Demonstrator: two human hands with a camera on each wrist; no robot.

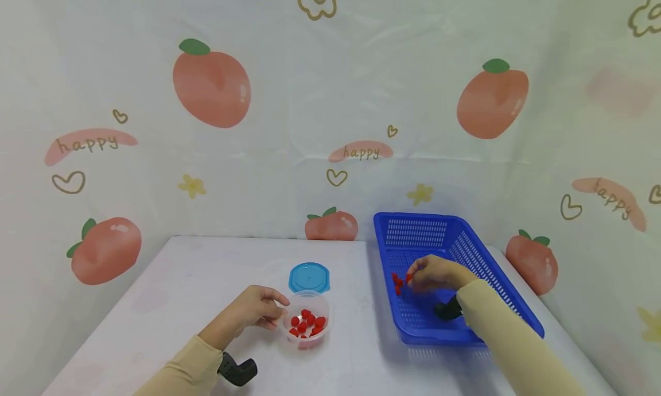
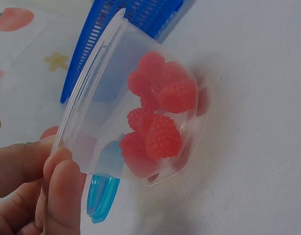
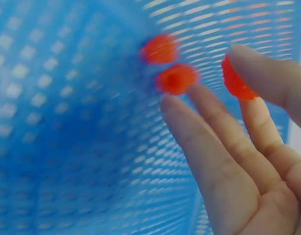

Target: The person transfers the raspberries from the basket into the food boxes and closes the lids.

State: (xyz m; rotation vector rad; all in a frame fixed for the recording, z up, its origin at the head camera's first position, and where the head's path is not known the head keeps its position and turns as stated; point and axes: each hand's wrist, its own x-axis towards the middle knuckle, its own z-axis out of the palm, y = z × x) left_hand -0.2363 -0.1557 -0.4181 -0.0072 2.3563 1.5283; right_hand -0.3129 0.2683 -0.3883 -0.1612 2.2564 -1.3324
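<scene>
A clear plastic container point(image 1: 306, 342) stands on the table, with several red raspberries point(image 2: 163, 137) inside. My left hand point(image 1: 254, 308) pinches its rim between thumb and fingers, plain in the left wrist view. Over inside the blue basket point(image 1: 465, 337), my right hand point(image 1: 432, 274) holds a raspberry point(image 3: 235, 81) between the thumb and a finger. Other loose raspberries point(image 1: 397, 283) lie by the basket's left wall, two of them point(image 3: 177, 79) near the other fingertips in the right wrist view.
A blue lid point(image 1: 308, 277) lies on the white table point(image 1: 206, 270) just behind the container. The basket's raised walls surround the right hand. A patterned curtain point(image 1: 279, 97) hangs behind the table. Each wrist carries a black device point(image 1: 238, 371).
</scene>
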